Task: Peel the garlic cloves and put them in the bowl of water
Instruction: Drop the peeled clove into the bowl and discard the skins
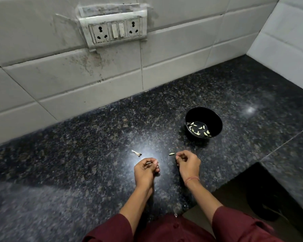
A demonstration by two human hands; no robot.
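Note:
A black bowl [215, 121] of water stands on the dark granite counter [94, 137], with several peeled garlic cloves [200, 130] floating in it. My left hand [145, 170] hovers low over the counter, fingers curled, pinching a thin pale piece of garlic skin at its fingertips. My right hand [188, 163] is a little to the right, fingers curled, pinching something small that I cannot make out. One pale garlic clove [171, 154] lies on the counter just left of my right fingertips. The bowl sits beyond and to the right of both hands.
A scrap of garlic stem and skin [136, 153] lies on the counter left of the clove. A tiled wall with a socket panel [115, 30] rises behind. The counter's front edge drops off at the lower right, near a dark opening [262, 194].

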